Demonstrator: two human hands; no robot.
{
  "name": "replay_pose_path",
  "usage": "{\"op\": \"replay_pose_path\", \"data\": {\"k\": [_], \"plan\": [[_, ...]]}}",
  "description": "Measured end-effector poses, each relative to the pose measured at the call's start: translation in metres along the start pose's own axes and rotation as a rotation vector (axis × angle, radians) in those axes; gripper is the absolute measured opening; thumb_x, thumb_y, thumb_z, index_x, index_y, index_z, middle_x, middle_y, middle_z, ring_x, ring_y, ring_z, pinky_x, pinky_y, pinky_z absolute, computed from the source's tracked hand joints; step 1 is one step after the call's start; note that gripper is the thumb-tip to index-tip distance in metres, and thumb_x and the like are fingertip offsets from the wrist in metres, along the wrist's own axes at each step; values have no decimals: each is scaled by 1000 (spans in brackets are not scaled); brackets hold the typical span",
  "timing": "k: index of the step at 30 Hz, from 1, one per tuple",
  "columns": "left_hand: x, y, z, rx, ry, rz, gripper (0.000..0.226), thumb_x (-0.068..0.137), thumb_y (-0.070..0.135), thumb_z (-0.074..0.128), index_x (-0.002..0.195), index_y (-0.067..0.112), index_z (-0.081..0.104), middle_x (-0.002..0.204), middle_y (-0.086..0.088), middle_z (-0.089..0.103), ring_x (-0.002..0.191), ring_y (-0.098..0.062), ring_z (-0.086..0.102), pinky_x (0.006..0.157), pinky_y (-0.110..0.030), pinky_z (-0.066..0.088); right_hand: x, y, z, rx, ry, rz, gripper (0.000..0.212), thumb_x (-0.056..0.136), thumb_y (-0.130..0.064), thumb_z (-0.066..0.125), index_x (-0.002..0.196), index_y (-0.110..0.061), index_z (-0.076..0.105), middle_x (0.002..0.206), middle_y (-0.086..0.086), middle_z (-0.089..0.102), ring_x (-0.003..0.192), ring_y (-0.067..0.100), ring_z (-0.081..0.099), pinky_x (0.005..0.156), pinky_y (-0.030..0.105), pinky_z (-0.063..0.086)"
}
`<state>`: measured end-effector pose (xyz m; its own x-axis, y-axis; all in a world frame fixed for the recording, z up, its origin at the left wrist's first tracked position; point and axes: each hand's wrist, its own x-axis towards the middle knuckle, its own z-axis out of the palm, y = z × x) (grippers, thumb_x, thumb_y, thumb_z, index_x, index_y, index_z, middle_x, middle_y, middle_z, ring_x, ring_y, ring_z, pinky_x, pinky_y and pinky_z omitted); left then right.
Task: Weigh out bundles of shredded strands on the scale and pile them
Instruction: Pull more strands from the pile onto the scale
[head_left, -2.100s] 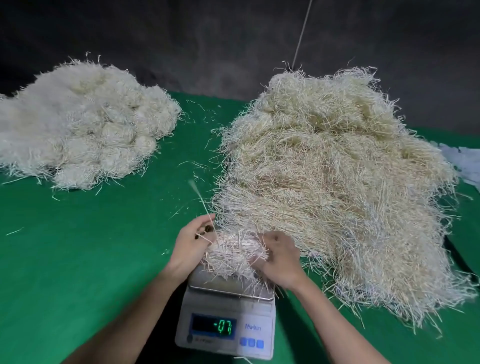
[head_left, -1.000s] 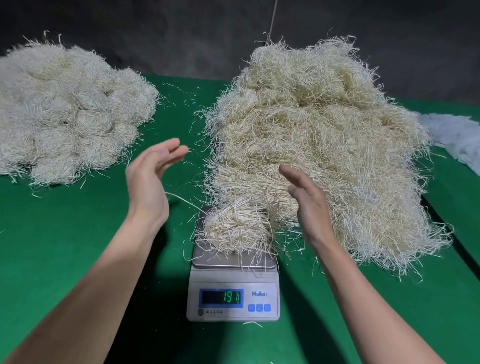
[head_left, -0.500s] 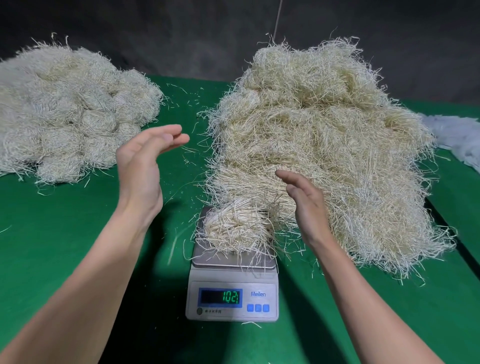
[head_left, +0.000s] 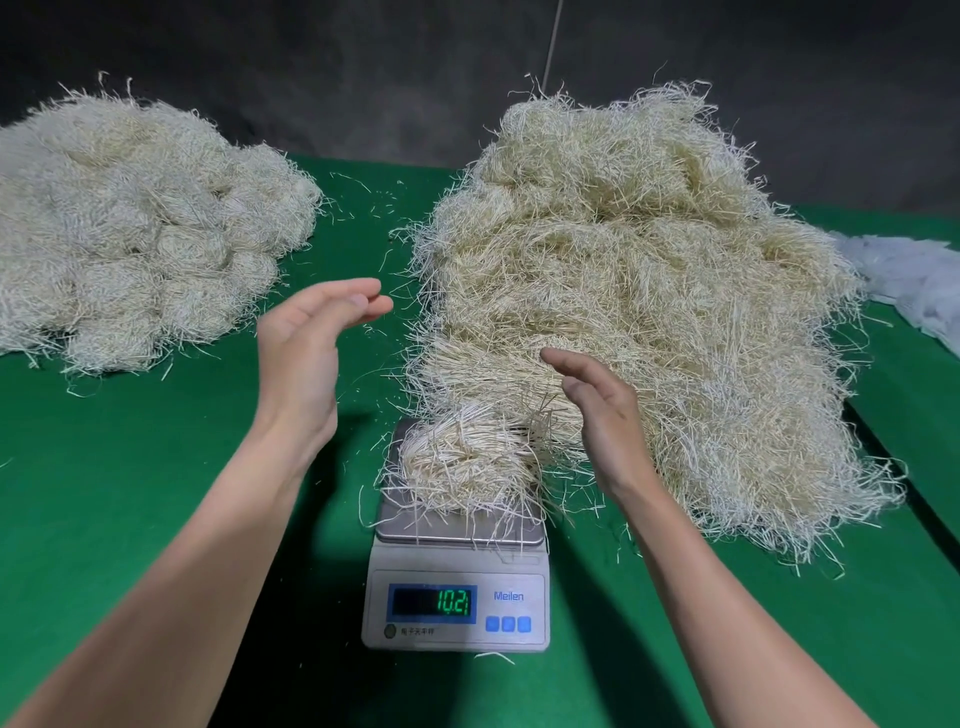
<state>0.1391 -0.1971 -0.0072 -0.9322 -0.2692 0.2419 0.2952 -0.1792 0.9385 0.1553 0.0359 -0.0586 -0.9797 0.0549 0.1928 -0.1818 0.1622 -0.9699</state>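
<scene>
1. On the scale (head_left: 457, 597), a bundle (head_left: 467, 457) is laid, its far strands seemingly touching the loose heap (head_left: 649, 291); 10.21 is displayed.
2. Left hand (head_left: 301, 358) and right hand (head_left: 602, 410) are held clear on either side, fingers straight and together, nothing gripped.
3. Strands should be freed from the heap before the reading is trusted.
4. The bundle is then best scooped from both sides for the left pile (head_left: 140, 234).

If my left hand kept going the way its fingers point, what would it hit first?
Likely the left flank of the big loose heap: the left hand points rightward at it across a gap, though depth is unclear.
</scene>
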Motion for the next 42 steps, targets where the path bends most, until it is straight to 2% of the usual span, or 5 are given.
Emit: {"op": "replay_pose_path", "data": {"k": [11, 22, 26, 29, 42], "plan": [[-30, -106, -3, 759, -451, -320, 43, 96, 36, 49, 137, 24, 46, 140, 5, 48, 111, -11, 54, 90, -26, 47, -1, 58, 19, -700, -514, 124, 124, 50, -73, 71, 133, -62, -20, 149, -12, -32, 140, 19, -23, 112, 57, -3], [-26, -88, 46, -65, -83, -740, 75, 82, 68, 48, 138, 17, 46, 140, -13, 49, 125, -32, 50, 104, -49, 40, 9, 33, 49, -508, -227, -169, 68, 70, 1, 73, 129, -24, 50, 126, 3, 52, 109, 8, 43, 99, 8, 27], [14, -55, 75, -229, 49, -666, 29, 91, 38, 57, 90, 9, 65, 77, -12, 66, 66, -20, 66, 66, -31, 54, 9, -20, 61, -147, -322, -157, 82, 75, -43, 68, 137, -56, 17, 151, -15, 18, 136, 4, 22, 108, 22, 27], [1, -52, 106, -57, 83, -451, 30, 101, 21, 46, 114, -3, 59, 93, -23, 65, 71, -6, 66, 66, -23, 54, 41, -49, 54, -162, -114, -114, 74, 82, -68, 44, 138, -60, -3, 154, -21, -11, 143, 5, -8, 113, 45, 4], [1, -51, 149, 127, 42, -233, 37, 101, 25, 41, 70, 10, 54, 58, 4, 50, 43, -7, 46, 39, -15, 36, 62, -22, 31, 222, -67, 128, 49, 93, -52, 43, 140, -41, 38, 144, -10, 43, 123, 2, 47, 96, 26, 47]]}}
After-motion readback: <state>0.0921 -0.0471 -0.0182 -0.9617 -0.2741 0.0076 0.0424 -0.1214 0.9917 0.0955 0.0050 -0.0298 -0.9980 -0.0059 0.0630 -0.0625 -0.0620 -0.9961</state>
